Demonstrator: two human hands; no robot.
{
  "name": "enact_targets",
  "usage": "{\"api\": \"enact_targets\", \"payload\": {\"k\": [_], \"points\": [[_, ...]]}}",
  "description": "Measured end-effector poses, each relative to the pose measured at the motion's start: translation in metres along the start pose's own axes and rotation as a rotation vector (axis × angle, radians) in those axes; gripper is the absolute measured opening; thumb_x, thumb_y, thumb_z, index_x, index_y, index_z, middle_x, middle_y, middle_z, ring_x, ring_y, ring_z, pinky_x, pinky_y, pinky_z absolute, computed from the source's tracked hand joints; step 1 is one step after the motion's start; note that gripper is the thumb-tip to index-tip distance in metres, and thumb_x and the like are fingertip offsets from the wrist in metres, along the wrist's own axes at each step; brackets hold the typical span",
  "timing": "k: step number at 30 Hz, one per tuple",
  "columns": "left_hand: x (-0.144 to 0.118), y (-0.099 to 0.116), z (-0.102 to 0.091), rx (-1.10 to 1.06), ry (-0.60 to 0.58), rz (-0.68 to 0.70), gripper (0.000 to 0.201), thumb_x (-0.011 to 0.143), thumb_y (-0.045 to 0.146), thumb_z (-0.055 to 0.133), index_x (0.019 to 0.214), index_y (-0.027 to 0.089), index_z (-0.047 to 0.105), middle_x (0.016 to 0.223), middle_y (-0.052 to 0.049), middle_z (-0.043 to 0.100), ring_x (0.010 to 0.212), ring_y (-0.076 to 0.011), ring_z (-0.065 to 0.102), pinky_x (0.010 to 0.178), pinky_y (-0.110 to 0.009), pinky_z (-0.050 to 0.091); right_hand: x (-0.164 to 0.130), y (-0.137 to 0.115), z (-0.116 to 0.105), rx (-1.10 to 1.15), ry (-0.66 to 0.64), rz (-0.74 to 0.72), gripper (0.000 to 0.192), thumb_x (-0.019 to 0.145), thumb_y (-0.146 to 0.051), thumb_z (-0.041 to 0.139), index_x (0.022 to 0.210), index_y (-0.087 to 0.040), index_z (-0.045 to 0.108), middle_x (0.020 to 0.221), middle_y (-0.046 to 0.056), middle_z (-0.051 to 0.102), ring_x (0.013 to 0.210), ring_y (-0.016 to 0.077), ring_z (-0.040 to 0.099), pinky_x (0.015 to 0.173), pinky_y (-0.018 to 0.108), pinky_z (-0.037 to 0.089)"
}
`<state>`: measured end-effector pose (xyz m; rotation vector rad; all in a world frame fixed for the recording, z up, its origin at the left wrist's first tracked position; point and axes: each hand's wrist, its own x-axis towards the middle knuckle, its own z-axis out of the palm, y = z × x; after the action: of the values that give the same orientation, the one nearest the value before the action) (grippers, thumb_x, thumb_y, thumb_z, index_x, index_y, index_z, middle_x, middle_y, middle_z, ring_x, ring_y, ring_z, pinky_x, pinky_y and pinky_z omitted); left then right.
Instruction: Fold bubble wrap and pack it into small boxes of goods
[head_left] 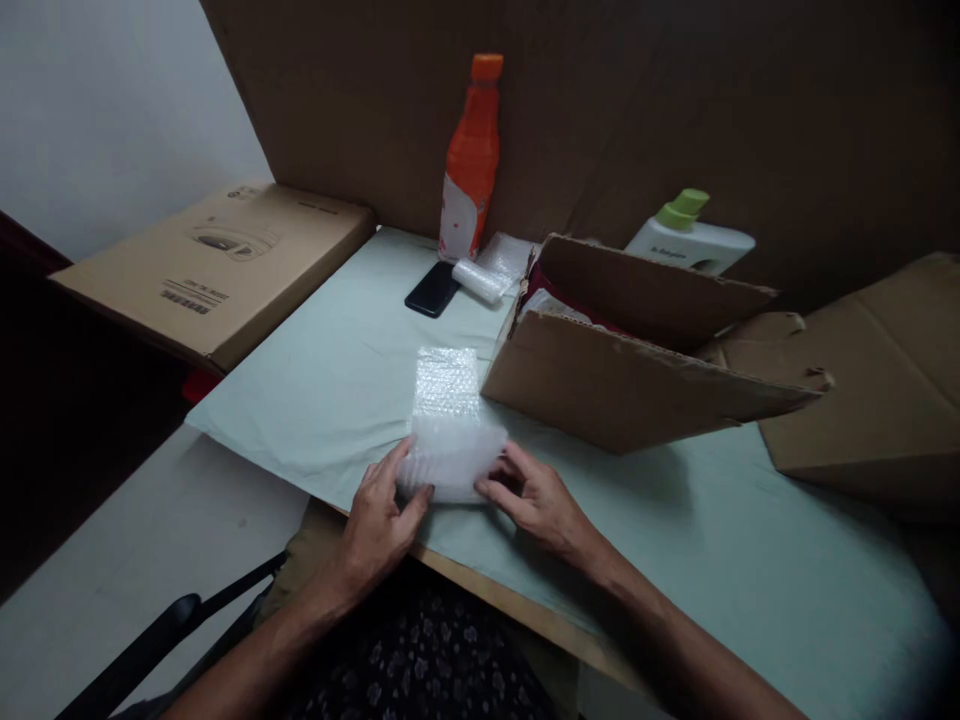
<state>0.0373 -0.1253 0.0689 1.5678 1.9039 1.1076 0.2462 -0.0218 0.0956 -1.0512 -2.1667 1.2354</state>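
A sheet of bubble wrap (448, 385) lies on the cloth-covered table near its front edge, its far end stretched flat. The near end is bunched into a thicker, whitish fold or roll between my hands; whether something is inside it I cannot see. My left hand (386, 500) grips the left end of this fold, thumb on the near side and fingers behind. At the right end, my right hand (536, 495) pinches the bubble wrap between thumb and fingers.
An open cardboard box (645, 390) stands close on the right. Behind are a black phone (433, 290), a smaller bubble wrap roll (481, 281), an orange bottle (472, 165) and a white bottle with a green cap (690, 245). A flat carton (225, 260) is at the left.
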Motion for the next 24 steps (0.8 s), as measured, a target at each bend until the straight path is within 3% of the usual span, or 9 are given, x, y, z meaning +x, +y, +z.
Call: {"api": "enact_targets", "payload": {"k": [2,4,7,9,14,17,19,22,24], "points": [[0.008,0.0,-0.001,-0.007,-0.034,-0.093,0.059,0.09,0.033,0.058,0.146,0.019,0.045,0.105,-0.01,0.071,0.071,-0.0188,0.063,0.068,-0.037,0.057,-0.009,-0.004,-0.003,-0.105,0.189,-0.045,0.036,0.092,-0.03,0.06,0.126,-0.02,0.059,0.09,0.005,0.074,0.078,0.0203,0.068,0.071,0.033,0.053],[0.017,0.0,-0.002,-0.027,-0.064,-0.099,0.065,0.089,0.033,0.059,0.149,0.019,0.041,0.102,-0.008,0.072,0.072,-0.0184,0.064,0.072,-0.036,0.057,-0.02,-0.011,-0.005,-0.288,0.316,-0.22,0.031,0.093,-0.024,0.059,0.124,-0.022,0.061,0.091,0.006,0.074,0.081,0.0217,0.068,0.076,0.038,0.053],[0.027,-0.002,-0.003,-0.051,-0.069,-0.041,0.068,0.087,0.03,0.061,0.15,0.02,0.039,0.118,-0.011,0.069,0.099,-0.0232,0.067,0.085,-0.039,0.056,-0.026,-0.021,0.001,-0.511,0.154,-0.492,0.034,0.093,-0.018,0.057,0.126,-0.021,0.062,0.112,0.012,0.073,0.101,0.027,0.066,0.086,0.044,0.051],[0.028,-0.003,-0.003,-0.034,-0.065,-0.013,0.071,0.088,0.03,0.062,0.152,0.02,0.034,0.122,-0.013,0.068,0.107,-0.0252,0.067,0.088,-0.041,0.056,-0.019,-0.021,0.011,-0.617,-0.005,-0.559,0.039,0.093,-0.019,0.055,0.132,-0.015,0.059,0.132,0.017,0.065,0.118,0.0319,0.06,0.092,0.049,0.05],[0.01,0.0,-0.019,0.166,0.121,0.228,0.078,0.091,0.029,0.064,0.157,0.026,0.021,0.131,-0.015,0.061,0.122,-0.0307,0.059,0.102,-0.054,0.05,0.007,-0.011,0.024,-0.615,-0.076,-0.545,0.04,0.094,-0.008,0.047,0.131,-0.016,0.06,0.126,0.015,0.069,0.115,0.0291,0.06,0.091,0.047,0.049],[-0.007,0.005,-0.032,0.237,0.04,0.418,0.075,0.09,0.021,0.064,0.155,0.029,0.028,0.145,-0.014,0.053,0.139,-0.0331,0.045,0.111,-0.057,0.042,0.004,-0.017,0.018,-0.424,-0.107,-0.444,0.035,0.097,-0.011,0.049,0.128,-0.019,0.062,0.116,0.011,0.072,0.105,0.0251,0.064,0.09,0.044,0.051],[-0.013,0.009,-0.036,0.2,-0.058,0.482,0.07,0.091,0.016,0.06,0.154,0.028,0.031,0.139,-0.012,0.059,0.135,-0.031,0.05,0.111,-0.056,0.044,-0.002,-0.023,0.013,-0.301,-0.163,-0.31,0.033,0.099,-0.017,0.051,0.129,-0.023,0.061,0.117,0.008,0.073,0.105,0.0222,0.065,0.093,0.042,0.052],[-0.011,0.011,-0.035,0.085,-0.131,0.407,0.063,0.093,0.015,0.054,0.151,0.029,0.036,0.117,-0.009,0.07,0.11,-0.026,0.065,0.096,-0.049,0.055,-0.011,-0.028,0.009,-0.23,-0.152,-0.188,0.032,0.1,-0.025,0.054,0.131,-0.025,0.06,0.124,0.007,0.071,0.111,0.0218,0.066,0.095,0.04,0.053],[-0.003,0.01,-0.032,0.036,-0.129,0.293,0.058,0.093,0.018,0.054,0.149,0.029,0.041,0.11,-0.008,0.072,0.099,-0.0245,0.068,0.084,-0.044,0.059,-0.015,-0.028,0.009,-0.329,0.011,-0.253,0.03,0.099,-0.027,0.055,0.128,-0.024,0.061,0.129,0.01,0.068,0.115,0.026,0.064,0.094,0.045,0.052]]}}
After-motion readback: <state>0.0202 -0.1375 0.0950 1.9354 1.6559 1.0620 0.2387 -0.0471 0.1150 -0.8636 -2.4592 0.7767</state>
